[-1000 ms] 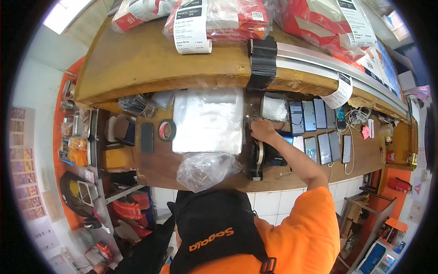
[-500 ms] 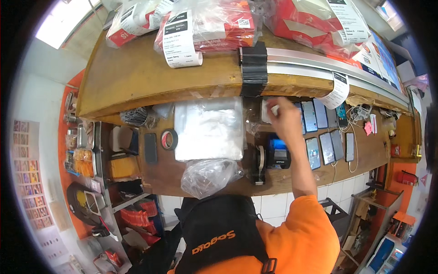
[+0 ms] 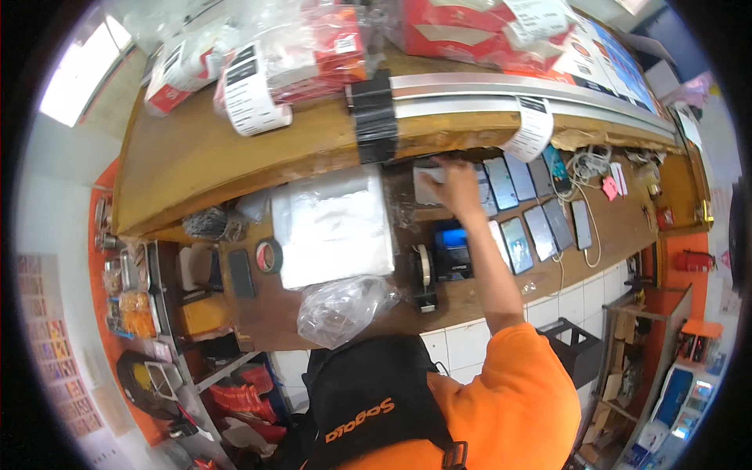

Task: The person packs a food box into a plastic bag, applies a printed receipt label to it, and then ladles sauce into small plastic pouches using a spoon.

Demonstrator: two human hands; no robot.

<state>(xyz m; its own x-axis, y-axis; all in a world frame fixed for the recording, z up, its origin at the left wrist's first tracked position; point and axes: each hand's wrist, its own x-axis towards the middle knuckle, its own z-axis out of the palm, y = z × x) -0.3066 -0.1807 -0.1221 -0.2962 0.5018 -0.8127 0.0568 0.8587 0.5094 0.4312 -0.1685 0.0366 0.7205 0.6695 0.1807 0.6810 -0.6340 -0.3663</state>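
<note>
My right hand [image 3: 458, 188] reaches under the raised wooden shelf, its fingers apart. It is over a pale flat rectangular thing [image 3: 424, 190] at the back of the desk; I cannot make out what this is. Beside the hand stand several phones [image 3: 501, 182] in rows. Below the wrist sits a small black printer [image 3: 452, 254] with a blue-lit top. A tape dispenser [image 3: 424, 270] is left of the printer. Farther left lies a stack of clear plastic bags [image 3: 333, 231]. My left hand is out of the picture.
The wooden shelf [image 3: 258, 149] overhangs the desk and carries bagged red boxes [image 3: 313, 63] with paper receipts. A crumpled plastic bag [image 3: 345, 309], a roll of tape [image 3: 269, 256] and a dark phone [image 3: 242, 274] lie at the left. White charging cables [image 3: 589, 168] tangle at the right.
My view has shifted, so the shelf and desk sit tilted and farther left. My right hand has reached farther over the pale flat thing, and its fingers have spread.
</note>
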